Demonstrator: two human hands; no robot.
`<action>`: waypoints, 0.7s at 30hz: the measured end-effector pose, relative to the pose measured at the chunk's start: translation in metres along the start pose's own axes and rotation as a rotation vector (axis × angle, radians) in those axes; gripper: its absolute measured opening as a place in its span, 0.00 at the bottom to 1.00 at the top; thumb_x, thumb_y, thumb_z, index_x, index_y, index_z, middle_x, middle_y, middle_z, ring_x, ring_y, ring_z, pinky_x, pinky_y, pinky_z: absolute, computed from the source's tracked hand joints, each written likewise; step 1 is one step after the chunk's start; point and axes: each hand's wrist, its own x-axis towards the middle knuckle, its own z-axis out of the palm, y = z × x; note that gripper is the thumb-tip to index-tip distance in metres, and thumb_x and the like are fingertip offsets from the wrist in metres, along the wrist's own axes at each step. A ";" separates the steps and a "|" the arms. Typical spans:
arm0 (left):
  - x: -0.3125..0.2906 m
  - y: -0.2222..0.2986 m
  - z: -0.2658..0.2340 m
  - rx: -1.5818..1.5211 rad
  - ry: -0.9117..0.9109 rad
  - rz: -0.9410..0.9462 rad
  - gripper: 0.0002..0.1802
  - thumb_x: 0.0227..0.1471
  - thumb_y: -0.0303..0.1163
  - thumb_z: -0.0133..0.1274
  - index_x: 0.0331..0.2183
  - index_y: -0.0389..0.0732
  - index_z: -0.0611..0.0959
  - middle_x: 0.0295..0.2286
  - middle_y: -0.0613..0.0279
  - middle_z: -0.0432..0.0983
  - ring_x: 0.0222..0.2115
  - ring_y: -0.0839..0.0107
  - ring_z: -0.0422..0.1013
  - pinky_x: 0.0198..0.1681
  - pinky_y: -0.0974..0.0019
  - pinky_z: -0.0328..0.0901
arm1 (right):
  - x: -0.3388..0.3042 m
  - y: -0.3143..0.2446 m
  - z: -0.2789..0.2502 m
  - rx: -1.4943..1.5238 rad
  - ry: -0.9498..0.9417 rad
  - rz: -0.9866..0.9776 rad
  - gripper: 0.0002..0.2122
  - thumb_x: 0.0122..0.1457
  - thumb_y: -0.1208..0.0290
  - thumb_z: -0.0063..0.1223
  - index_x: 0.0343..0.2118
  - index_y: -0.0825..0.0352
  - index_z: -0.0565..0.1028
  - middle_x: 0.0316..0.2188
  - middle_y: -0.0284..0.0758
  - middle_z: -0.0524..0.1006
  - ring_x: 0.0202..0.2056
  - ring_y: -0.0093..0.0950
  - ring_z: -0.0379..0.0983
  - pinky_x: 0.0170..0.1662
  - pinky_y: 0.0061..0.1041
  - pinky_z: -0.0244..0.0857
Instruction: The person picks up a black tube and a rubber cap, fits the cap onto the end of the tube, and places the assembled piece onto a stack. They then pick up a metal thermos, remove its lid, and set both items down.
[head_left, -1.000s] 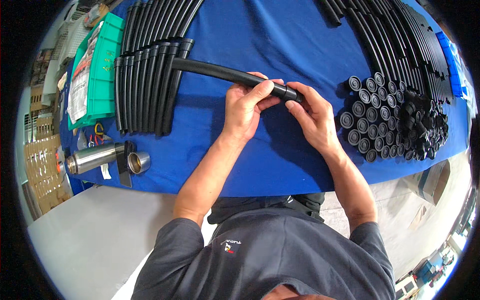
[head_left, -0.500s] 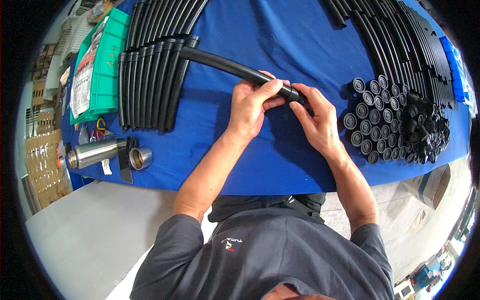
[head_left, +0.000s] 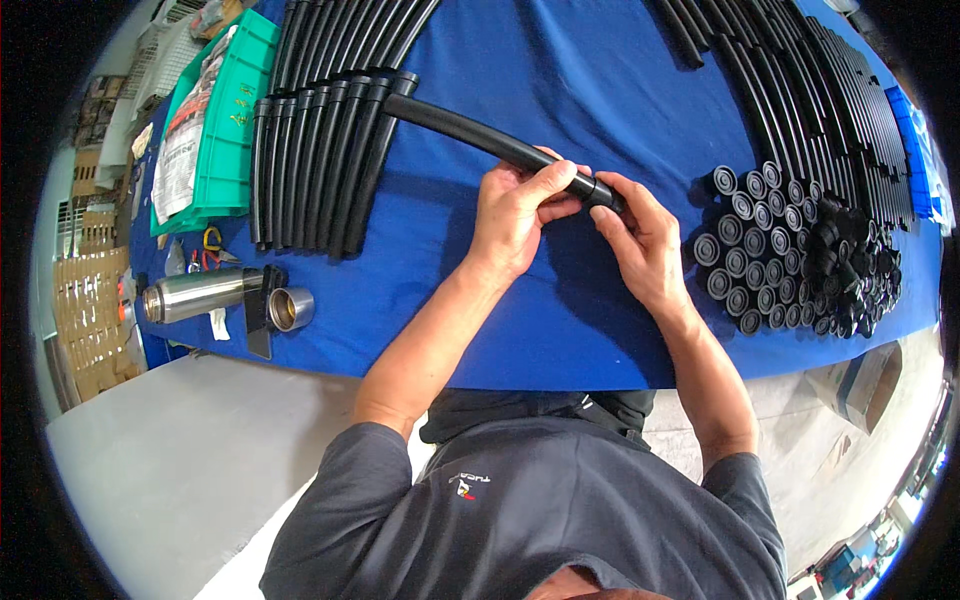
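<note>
A long, slightly curved black tube point(head_left: 455, 128) slants across the middle of the blue-covered table. My left hand point(head_left: 508, 222) is closed around it near its lower right end, thumb lying along the top. At that end sits a short, wider black end cap point(head_left: 602, 194), pinched between the thumb and fingers of my right hand point(head_left: 648, 245). Part of the cap is hidden by my right fingers, so how far it sits on the tube cannot be told. The tube's other end points at a row of black tubes with wider ends point(head_left: 325, 165) at the left.
Several round black caps point(head_left: 735, 232) stand grouped at the right beside a heap of small black parts point(head_left: 850, 265). Long black tubes point(head_left: 800, 110) lie behind them. A green crate point(head_left: 228, 130), a steel flask point(head_left: 200, 297), a dark phone-like slab point(head_left: 257, 325) and a metal cup point(head_left: 291, 309) are at the left.
The whole view has shifted slightly, with the table things a little further right. Both hands keep their holds on the tube and the cap.
</note>
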 end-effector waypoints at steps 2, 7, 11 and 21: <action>0.001 -0.001 -0.002 -0.025 0.000 -0.007 0.08 0.56 0.33 0.56 0.36 0.39 0.78 0.35 0.54 0.80 0.35 0.68 0.79 0.38 0.67 0.77 | 0.002 -0.003 0.001 -0.025 0.013 -0.038 0.15 0.57 0.74 0.57 0.47 0.70 0.74 0.31 0.39 0.76 0.29 0.28 0.73 0.34 0.25 0.67; 0.001 0.001 -0.001 -0.022 0.004 -0.020 0.08 0.56 0.33 0.57 0.36 0.39 0.79 0.35 0.54 0.80 0.35 0.68 0.79 0.38 0.67 0.77 | 0.003 -0.003 -0.001 -0.045 0.006 -0.048 0.14 0.57 0.74 0.57 0.47 0.71 0.74 0.31 0.40 0.76 0.29 0.29 0.73 0.33 0.25 0.67; 0.001 -0.001 0.000 0.004 0.014 0.004 0.08 0.56 0.33 0.57 0.35 0.39 0.79 0.35 0.54 0.80 0.34 0.68 0.79 0.38 0.67 0.77 | 0.002 -0.002 0.001 -0.052 0.026 -0.069 0.14 0.57 0.74 0.57 0.47 0.71 0.74 0.31 0.41 0.76 0.28 0.31 0.74 0.33 0.26 0.67; 0.001 -0.004 -0.001 -0.057 0.033 -0.026 0.08 0.56 0.33 0.57 0.36 0.40 0.79 0.35 0.54 0.80 0.34 0.68 0.79 0.39 0.66 0.77 | 0.000 0.000 0.004 0.009 0.051 -0.022 0.15 0.57 0.73 0.57 0.47 0.71 0.74 0.32 0.41 0.77 0.30 0.31 0.75 0.34 0.27 0.68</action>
